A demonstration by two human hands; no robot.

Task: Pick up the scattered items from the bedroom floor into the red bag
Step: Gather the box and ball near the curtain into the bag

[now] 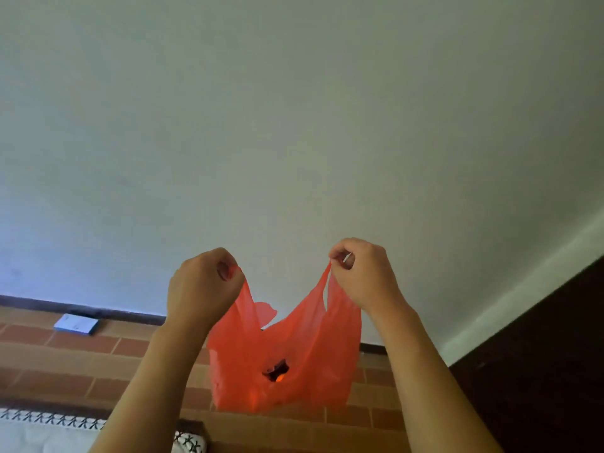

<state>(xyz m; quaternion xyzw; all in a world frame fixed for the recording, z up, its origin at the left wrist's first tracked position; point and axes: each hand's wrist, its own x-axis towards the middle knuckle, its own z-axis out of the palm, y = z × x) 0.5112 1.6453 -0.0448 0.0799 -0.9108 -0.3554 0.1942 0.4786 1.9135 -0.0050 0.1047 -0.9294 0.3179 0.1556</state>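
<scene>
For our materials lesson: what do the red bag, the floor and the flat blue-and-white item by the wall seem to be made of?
Red bag: thin, translucent plastic film; it crumples, and something dark shows through.
Floor: matt reddish-brown tiles, probably terracotta, with pale grout lines.
Flat blue-and-white item: possibly a card box or booklet; too blurred to tell.

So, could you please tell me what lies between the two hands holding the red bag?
In the head view, only the bag's open mouth and bare wall lie between the left hand and right hand.
</scene>
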